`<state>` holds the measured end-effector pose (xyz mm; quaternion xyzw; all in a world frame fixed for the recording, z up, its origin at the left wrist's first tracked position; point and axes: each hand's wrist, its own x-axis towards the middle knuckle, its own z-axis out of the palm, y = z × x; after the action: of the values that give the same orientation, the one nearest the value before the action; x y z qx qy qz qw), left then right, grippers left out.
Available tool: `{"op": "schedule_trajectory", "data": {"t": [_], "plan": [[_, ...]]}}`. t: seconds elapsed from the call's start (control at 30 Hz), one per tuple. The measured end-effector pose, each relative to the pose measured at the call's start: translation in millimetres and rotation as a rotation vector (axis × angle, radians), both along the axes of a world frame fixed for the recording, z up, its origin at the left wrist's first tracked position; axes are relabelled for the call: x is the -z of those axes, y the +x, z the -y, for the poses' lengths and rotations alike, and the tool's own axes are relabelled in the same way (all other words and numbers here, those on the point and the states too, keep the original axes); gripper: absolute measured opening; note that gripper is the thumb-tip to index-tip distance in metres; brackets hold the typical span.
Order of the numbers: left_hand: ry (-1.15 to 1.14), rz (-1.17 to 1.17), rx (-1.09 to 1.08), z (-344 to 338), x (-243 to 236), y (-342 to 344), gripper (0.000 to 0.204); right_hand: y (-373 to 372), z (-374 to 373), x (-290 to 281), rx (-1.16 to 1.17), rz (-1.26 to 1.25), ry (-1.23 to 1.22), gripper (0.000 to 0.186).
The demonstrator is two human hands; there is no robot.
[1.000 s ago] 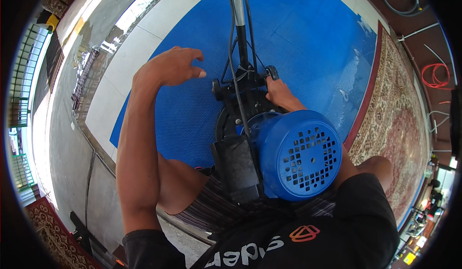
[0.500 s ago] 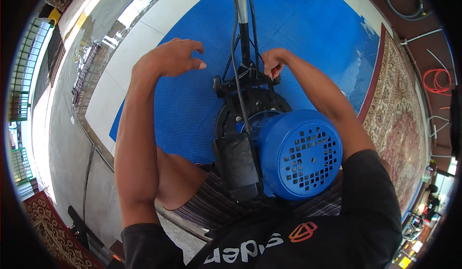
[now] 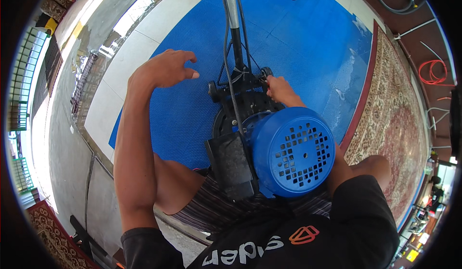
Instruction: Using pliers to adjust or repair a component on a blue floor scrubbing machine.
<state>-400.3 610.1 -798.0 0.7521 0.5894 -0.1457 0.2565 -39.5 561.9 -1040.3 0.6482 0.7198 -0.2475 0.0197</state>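
A floor scrubbing machine leans in front of my lap, its blue motor housing (image 3: 303,153) with a vented round cover facing me. Beside the motor sits a black box (image 3: 231,165); a round black base (image 3: 224,117) shows behind them. My right hand (image 3: 283,90) reaches past the motor to the bracket by the right small wheel (image 3: 266,70), fingers closed there; what they grip is too small to make out. My left hand (image 3: 168,68) hovers left of the machine, thumb and fingers apart, holding nothing. The metal handle pole (image 3: 232,9) runs away from me, with black cables along it.
Blue textured matting (image 3: 288,43) lies under the machine. A patterned rug (image 3: 385,120) with a red border is at the right. Farther right are a coiled grey hose (image 3: 399,9) and a red hose (image 3: 433,74). Grey concrete floor (image 3: 67,120) stretches along the left.
My right hand has turned and moved nearer, from above the right wheel to beside its bracket. The left hand has sunk slightly. The machine sits a little farther left in view.
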Motion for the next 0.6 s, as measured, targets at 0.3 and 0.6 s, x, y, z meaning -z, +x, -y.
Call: {"op": "schedule_trajectory", "data": {"t": [0.3,0.6], "plan": [[0.082,0.025,0.048,3,10,-6,0.051,-23,20,23,0.086,0.003,0.114,0.029],[0.081,0.036,0.048,1,15,-13,0.050,-28,8,2,-0.024,-0.028,0.081,0.033]]}}
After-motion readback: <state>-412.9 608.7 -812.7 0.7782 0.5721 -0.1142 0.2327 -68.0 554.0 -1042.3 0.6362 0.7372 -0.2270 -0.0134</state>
